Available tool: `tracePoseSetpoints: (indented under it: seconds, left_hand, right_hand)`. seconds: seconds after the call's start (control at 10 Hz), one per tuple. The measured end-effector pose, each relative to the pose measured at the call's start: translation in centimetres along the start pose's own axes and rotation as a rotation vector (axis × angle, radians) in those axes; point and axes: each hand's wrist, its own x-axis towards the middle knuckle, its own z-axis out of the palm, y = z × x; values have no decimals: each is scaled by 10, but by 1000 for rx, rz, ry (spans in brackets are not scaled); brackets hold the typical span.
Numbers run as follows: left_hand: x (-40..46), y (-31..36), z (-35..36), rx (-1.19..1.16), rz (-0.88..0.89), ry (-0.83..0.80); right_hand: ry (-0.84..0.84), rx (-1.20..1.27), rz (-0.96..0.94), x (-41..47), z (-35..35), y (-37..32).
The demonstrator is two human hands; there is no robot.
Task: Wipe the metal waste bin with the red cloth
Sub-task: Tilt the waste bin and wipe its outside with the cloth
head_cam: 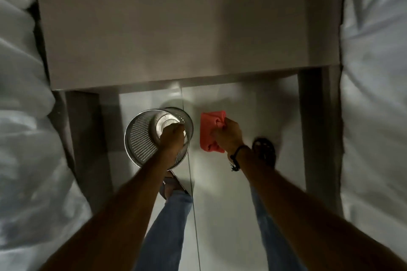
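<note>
A round perforated metal waste bin (141,136) stands or hangs just in front of a bedside table, its open top facing me. My left hand (172,137) is closed over the bin's near right rim and grips it. To the right of the bin, apart from it, my right hand (228,136) holds a bunched red cloth (210,130) in a fist above the floor. Whether the bin rests on the floor or is lifted I cannot tell.
A grey bedside table (176,28) fills the upper middle, its legs (92,138) at left and right. White bedding (22,116) lies on both sides. My feet in sandals (264,149) stand on the pale tiled floor (231,204).
</note>
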Motion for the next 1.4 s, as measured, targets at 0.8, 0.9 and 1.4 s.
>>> tracePoseSetpoints:
  seconds: [0.8,0.9,1.4]
  left_hand:
    - [-10,-80,-88,-455,47,-158]
    - [-4,-79,-90,-544,13,-239]
    - [-1,-68,-83,-677,-86,-281]
  right_hand:
    - [-18,-311,-531,-12,87,13]
    - [-48,-425,-597,-15,100,15]
    - [-176,-609,-866,-11,119,-2]
